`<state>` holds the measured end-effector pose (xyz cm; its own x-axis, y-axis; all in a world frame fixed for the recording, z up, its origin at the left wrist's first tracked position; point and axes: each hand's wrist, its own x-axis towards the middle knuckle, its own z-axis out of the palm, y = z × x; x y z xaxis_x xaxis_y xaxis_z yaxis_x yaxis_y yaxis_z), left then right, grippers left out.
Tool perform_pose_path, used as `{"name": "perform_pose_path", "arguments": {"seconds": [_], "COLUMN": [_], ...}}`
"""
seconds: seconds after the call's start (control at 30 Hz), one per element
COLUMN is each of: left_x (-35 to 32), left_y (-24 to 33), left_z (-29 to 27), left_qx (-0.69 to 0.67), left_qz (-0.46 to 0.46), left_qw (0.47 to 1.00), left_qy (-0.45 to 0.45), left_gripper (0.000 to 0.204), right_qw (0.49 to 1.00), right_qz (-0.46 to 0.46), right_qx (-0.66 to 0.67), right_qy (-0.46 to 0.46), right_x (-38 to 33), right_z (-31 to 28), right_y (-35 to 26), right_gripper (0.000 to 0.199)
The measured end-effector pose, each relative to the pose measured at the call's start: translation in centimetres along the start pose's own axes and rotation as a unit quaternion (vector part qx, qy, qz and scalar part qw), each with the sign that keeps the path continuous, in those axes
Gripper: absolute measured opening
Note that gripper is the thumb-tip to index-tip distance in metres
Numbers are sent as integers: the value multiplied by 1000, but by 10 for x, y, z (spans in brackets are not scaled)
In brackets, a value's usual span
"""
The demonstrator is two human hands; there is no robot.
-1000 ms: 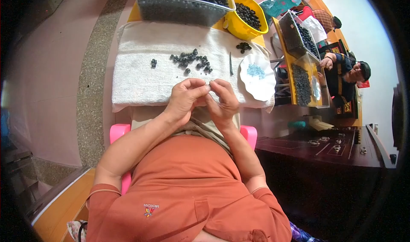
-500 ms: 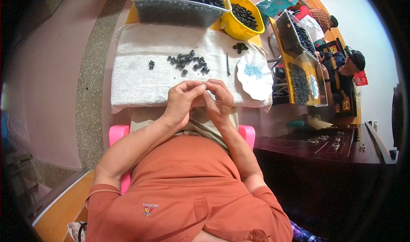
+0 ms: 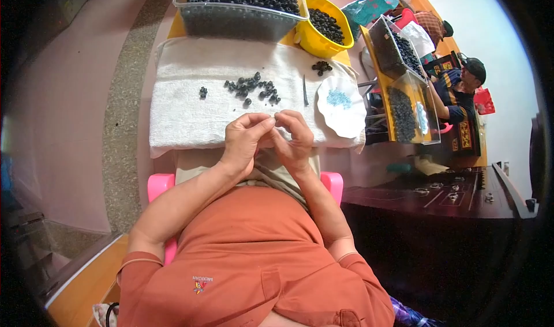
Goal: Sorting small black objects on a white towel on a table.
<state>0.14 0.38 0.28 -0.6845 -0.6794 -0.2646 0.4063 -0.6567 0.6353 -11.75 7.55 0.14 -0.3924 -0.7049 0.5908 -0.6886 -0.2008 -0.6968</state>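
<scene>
My left hand (image 3: 245, 139) and my right hand (image 3: 293, 138) meet at the fingertips over the near edge of a white towel (image 3: 184, 119). Thumb and forefinger are pinched on each; whatever they grip is too small to make out. Just beyond them lies a loose group of small, black, round parts (image 3: 248, 87), with a smaller cluster (image 3: 203, 92) to the left. A slim dark pointed tool (image 3: 305, 90) rests right of the group. Beside it a white scalloped plate (image 3: 346, 122) carries tiny light-blue pieces (image 3: 339, 99). Several black parts (image 3: 322, 68) sit behind the plate.
At the table's far side stand a clear plastic bin (image 3: 236, 27) full of black parts and a yellow bucket (image 3: 314, 38) with more. To the right, another person (image 3: 461, 90) sits by a second table (image 3: 381, 67) with clear bins. A dark wooden surface (image 3: 427, 203) stands at right.
My fingertips stay together with only a slight shift. The whole view has moved a little. At the right, the other person's head and arm have changed position.
</scene>
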Motion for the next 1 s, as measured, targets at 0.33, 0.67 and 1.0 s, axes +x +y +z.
{"name": "perform_pose_path", "arguments": {"seconds": [0.33, 0.67, 1.0], "left_x": [0, -3, 1], "left_y": [-4, -3, -3], "left_z": [-1, 3, 3], "left_qx": [31, 96, 119], "left_qz": [-12, -10, -18], "left_qw": [999, 995, 993], "left_qy": [-32, 8, -13], "left_gripper": [8, 17, 16], "right_qw": [996, 984, 962], "right_qz": [-66, 121, 24], "right_qx": [-39, -93, -251], "right_qy": [-39, -91, 101], "right_x": [4, 75, 193], "right_z": [-15, -70, -88], "right_y": [-1, 26, 78], "right_gripper": [26, 21, 29]}}
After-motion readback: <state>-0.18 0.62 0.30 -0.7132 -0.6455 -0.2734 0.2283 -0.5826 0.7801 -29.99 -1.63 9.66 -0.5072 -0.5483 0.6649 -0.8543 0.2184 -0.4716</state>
